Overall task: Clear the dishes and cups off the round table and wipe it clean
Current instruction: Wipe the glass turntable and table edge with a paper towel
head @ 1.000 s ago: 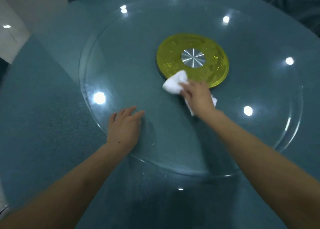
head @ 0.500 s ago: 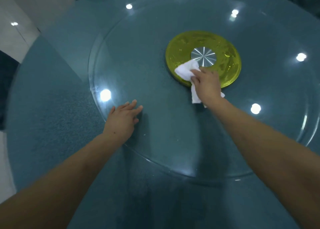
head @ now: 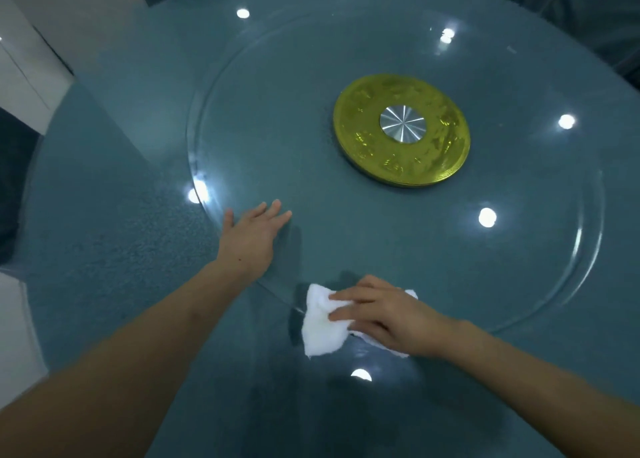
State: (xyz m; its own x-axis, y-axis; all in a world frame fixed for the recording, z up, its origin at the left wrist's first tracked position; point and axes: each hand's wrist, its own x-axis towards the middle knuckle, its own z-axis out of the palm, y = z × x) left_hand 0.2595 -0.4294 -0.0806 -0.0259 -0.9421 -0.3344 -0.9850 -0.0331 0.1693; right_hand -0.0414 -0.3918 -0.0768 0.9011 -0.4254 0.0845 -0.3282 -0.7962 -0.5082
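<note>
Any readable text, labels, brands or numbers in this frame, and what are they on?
None can be read.
Gold disc: raised markings around its ring, too blurred to tell whether they are characters or ornament.
Metal hub: no marking, only radial lines.
White cloth under the right hand: no label visible.
Glass turntable and left hand: nothing written.

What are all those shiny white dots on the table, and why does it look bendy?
Head view: the dots, like this one, are ceiling lights mirrored in the glass turntable; the wide lens bows the table edge; dark shadows sit beside both hands, left and right, and the cloth.
</note>
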